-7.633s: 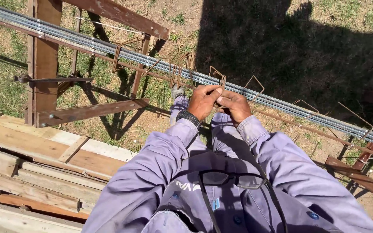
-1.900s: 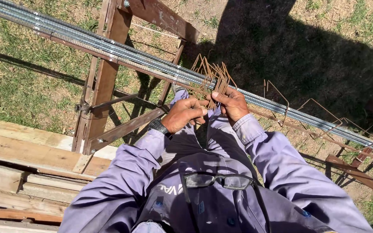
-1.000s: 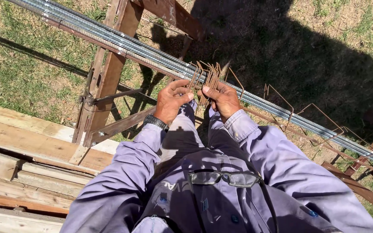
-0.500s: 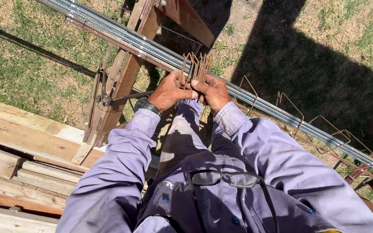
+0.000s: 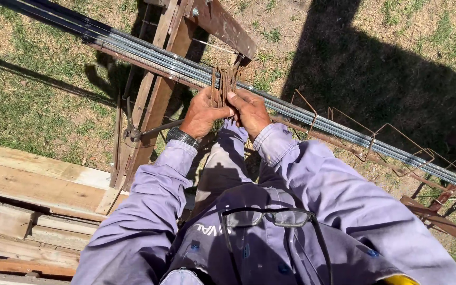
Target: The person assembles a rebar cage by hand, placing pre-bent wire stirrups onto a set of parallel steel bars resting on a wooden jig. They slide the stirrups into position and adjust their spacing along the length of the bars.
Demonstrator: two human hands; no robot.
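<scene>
Your left hand (image 5: 201,113) and right hand (image 5: 250,112) are both closed around the bunch of rusty wire hoops (image 5: 224,84), which sits on the long steel rods (image 5: 312,113) at about twelve o'clock from your chest, just beside the wooden trestle (image 5: 157,100). The hoop ends are bare and sharp, and with your fingers packed so tight they could probably jab or pinch a knuckle if the bunch shifts. Toward three o'clock, single hoops (image 5: 397,145) stand spread along the rods; a hard tug could rock them. Your glasses (image 5: 267,217) hang loose at your chest and could swing into the steel.
</scene>
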